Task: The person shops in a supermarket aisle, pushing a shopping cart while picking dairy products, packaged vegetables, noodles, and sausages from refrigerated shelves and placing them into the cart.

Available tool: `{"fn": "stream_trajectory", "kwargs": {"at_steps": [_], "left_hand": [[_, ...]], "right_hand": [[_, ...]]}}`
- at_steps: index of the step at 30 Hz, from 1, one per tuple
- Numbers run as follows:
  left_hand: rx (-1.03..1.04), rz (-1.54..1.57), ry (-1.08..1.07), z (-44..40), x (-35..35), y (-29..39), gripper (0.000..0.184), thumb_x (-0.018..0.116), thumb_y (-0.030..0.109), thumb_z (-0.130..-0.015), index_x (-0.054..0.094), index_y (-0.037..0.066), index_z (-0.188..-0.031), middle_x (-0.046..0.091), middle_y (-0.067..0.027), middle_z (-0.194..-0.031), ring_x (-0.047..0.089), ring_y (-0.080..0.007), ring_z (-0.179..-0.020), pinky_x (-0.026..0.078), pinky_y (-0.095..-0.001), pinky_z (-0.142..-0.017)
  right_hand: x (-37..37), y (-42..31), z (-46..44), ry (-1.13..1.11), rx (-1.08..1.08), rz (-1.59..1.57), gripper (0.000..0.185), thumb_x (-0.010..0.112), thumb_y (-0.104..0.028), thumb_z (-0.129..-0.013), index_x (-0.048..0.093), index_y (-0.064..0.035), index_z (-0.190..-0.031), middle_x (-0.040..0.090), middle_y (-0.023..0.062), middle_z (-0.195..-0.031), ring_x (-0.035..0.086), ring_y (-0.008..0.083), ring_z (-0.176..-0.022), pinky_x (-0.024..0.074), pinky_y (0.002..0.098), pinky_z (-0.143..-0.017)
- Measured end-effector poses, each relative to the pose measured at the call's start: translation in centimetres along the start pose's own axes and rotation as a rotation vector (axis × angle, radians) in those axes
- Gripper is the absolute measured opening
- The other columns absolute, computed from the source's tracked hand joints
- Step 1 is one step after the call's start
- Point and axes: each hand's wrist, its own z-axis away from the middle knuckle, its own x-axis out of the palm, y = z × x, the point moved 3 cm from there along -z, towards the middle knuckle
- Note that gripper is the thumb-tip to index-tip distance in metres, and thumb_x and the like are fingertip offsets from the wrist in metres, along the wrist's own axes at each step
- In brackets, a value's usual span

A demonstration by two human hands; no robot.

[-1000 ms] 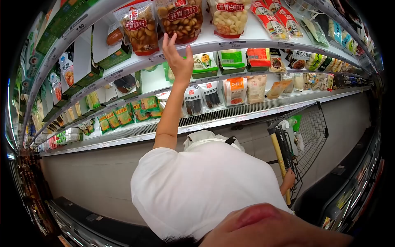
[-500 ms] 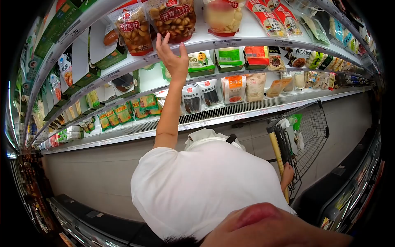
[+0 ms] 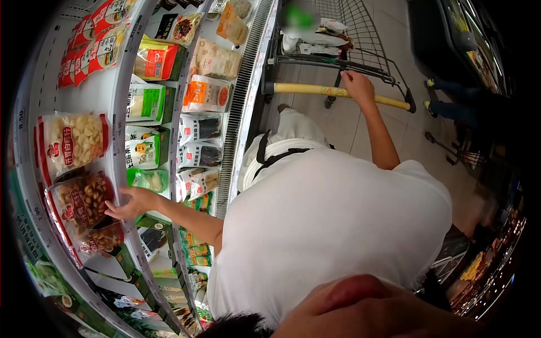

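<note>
My left hand [image 3: 131,204] is at the edge of the upper shelf, fingers apart. Its fingertips are at the side of a clear-fronted bag of brown cloves [image 3: 81,204]; whether they touch it I cannot tell. Partly behind that bag is a similar brown bag [image 3: 101,239], and beside it lies a bag of pale cloves [image 3: 76,141]. On the other side, my right hand [image 3: 359,87] is closed over the yellow handle [image 3: 304,88] of a wire shopping cart [image 3: 369,34]. Several packages [image 3: 329,40] are in the cart.
Lower shelves hold packets, among them a green-and-white pack [image 3: 145,102] and an orange-and-white pouch [image 3: 205,94]. A vent grille [image 3: 239,90] runs along the case's bottom. Another person's legs [image 3: 453,98] show at the right, near a dark display case [image 3: 445,39].
The view has swung to the right, so the shelves now run down the left side and the cart sits ahead. My left hand stays by the brown bag; my right hand remains on the handle.
</note>
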Motion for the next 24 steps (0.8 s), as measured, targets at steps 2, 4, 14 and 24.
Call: {"fn": "stream_trajectory", "kwargs": {"at_steps": [2,4,14,24], "left_hand": [[0.015,0.154,0.22,-4.8,17.1,10.5,0.05,0.07,0.017,-0.084,0.051,0.008,-0.13,0.033,-0.02,-0.147,0.038,-0.0388,-0.132,0.035,-0.053,-0.106],[-0.005,0.271,0.33,-5.1,32.5,16.7,0.049,0.068,0.016,-0.085,0.051,0.006,-0.13,0.033,-0.0206,-0.147,0.038,-0.0385,-0.132,0.034,-0.0527,-0.107],[-0.296,0.741,-0.136,0.7,46.0,23.3,0.05,0.065,0.012,-0.084,0.05,0.004,-0.131,0.033,-0.0203,-0.147,0.035,-0.036,-0.136,0.032,-0.0446,-0.108],[-0.382,0.813,-0.191,2.6,49.2,22.3,0.047,0.066,0.013,-0.083,0.052,0.005,-0.127,0.04,-0.0222,-0.143,0.037,-0.0378,-0.134,0.032,-0.0448,-0.109]], "right_hand": [[-2.6,-11.2,-17.0,0.263,-0.147,-0.155,0.034,0.054,-0.039,-0.095,0.072,-0.0099,-0.1,0.07,0.0081,-0.086,0.065,0.0266,-0.078,0.0497,0.0382,-0.067],[-1.1,-21.6,-30.0,0.527,-0.312,-0.328,0.029,0.057,-0.034,-0.094,0.072,-0.0094,-0.1,0.069,0.0071,-0.086,0.065,0.0247,-0.077,0.0494,0.036,-0.066],[-5.0,-43.0,-34.0,0.656,-1.056,-0.796,0.014,0.065,-0.013,-0.092,0.071,-0.0015,-0.097,0.07,0.0061,-0.091,0.066,0.0173,-0.081,0.0512,0.0278,-0.073],[-2.0,-50.0,-31.8,0.28,-1.262,-0.9,0.015,0.064,-0.014,-0.093,0.071,-0.0004,-0.094,0.068,0.0055,-0.075,0.062,0.0125,-0.062,0.0494,0.0243,-0.061]]}}
